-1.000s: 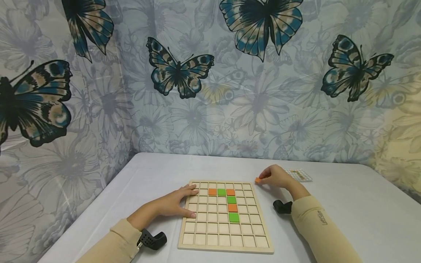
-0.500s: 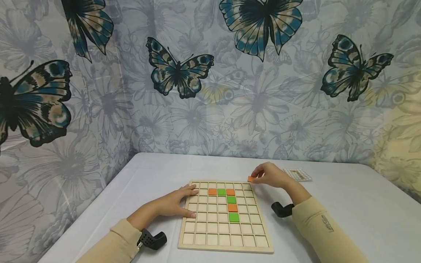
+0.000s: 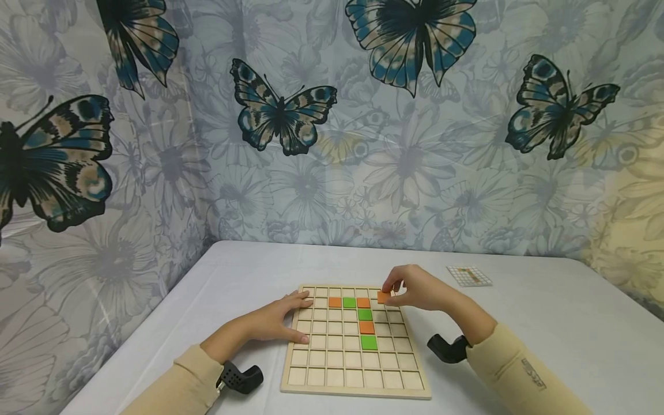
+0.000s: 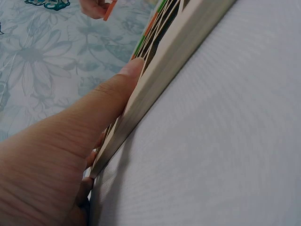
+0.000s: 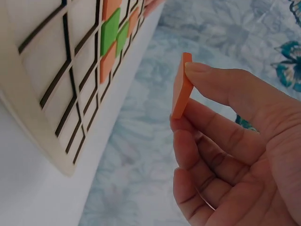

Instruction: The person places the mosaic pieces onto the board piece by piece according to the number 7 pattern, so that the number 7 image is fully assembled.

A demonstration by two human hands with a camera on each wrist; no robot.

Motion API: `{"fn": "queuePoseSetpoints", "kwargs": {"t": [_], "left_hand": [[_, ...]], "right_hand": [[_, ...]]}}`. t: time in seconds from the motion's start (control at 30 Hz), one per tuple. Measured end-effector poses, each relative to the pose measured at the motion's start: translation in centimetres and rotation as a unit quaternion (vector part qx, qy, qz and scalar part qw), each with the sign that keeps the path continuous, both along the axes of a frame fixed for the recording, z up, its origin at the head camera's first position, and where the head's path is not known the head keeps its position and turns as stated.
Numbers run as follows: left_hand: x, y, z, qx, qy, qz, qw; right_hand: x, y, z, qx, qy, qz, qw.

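A wooden grid board [image 3: 334, 360] lies on the table, with three orange and three green square tiles set in its cells. They form a row near the far side that turns down a column. My left hand [image 3: 272, 318] rests on the board's left edge, fingers spread and thumb [image 4: 129, 75] on the frame. Between thumb and fingers my right hand [image 3: 422, 290] pinches another orange tile [image 5: 182, 89] by its edges. In the right wrist view that tile is raised off the board's surface; from the head it overlaps the far right cells.
A small card printed with a grid [image 3: 469, 276] lies on the white-covered table [image 3: 560, 323] beyond the right hand. Black wrist devices [image 3: 448, 349] sit under both forearms. Patterned butterfly cloth [image 3: 311, 190] hangs behind and to the left of the table.
My right hand has carried the orange tile left and nearer, from beside the board to over its far right corner. The left hand and the board have stayed put.
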State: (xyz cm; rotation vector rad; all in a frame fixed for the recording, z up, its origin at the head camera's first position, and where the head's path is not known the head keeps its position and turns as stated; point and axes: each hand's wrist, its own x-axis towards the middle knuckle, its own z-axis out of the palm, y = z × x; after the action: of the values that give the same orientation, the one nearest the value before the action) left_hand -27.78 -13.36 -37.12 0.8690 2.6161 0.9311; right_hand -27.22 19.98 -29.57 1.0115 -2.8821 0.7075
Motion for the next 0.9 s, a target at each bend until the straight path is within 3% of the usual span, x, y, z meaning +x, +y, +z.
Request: {"fn": "queuePoseSetpoints", "kwargs": {"t": [0.4, 0.9], "left_hand": [[-0.1, -0.1, -0.2, -0.003, 0.004, 0.001, 1.0], [-0.2, 0.0, -0.2, -0.004, 0.002, 0.002, 1.0]], "right_hand": [[2.5, -1.2, 0.4, -0.005, -0.022, 0.02, 1.0], [3.9, -2.4, -0.2, 0.002, -0.044, 0.053, 0.998]]}}
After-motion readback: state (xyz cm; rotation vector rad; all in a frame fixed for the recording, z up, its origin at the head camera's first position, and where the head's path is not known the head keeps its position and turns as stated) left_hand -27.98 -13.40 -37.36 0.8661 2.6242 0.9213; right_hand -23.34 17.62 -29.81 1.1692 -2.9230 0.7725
